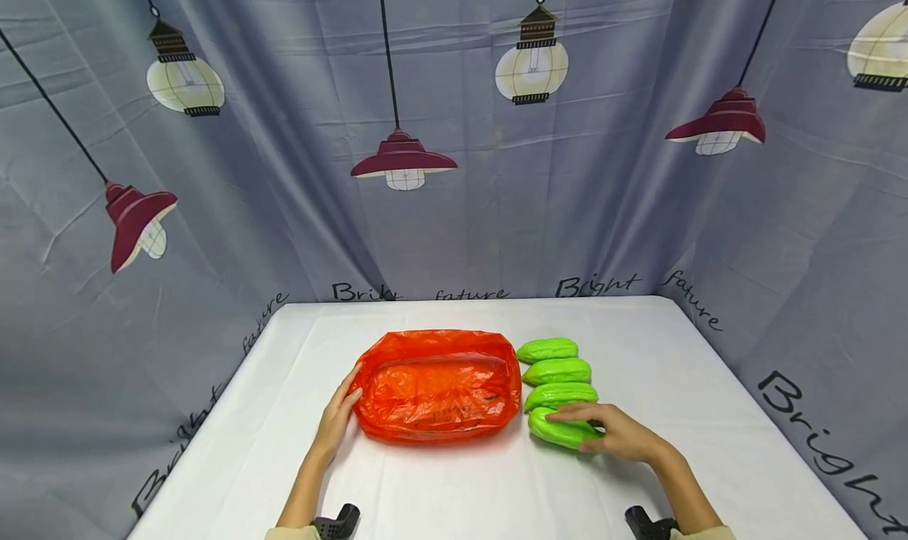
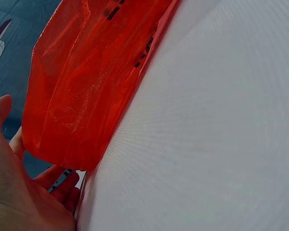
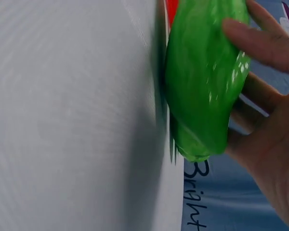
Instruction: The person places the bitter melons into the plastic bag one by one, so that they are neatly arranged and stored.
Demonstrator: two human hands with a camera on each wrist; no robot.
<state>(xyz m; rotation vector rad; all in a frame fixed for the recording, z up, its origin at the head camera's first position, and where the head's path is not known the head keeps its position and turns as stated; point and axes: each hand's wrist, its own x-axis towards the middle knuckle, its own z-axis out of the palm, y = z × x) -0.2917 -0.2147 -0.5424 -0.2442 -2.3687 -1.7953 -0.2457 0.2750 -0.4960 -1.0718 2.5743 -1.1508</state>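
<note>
On the white table (image 1: 454, 485) an orange bag (image 1: 437, 385) lay spread out, mouth up, near the middle. Just right of it four green gourds (image 1: 556, 371) sat in a row, touching one another. The right hand (image 1: 615, 432) curled its fingers (image 3: 260, 41) around the nearest gourd (image 1: 560, 430), which still rested on the cloth. The left hand (image 1: 337, 417) lay flat and relaxed, fingertips touching the bag's left edge. Grey printed curtains (image 1: 213, 232) hung behind.
</note>
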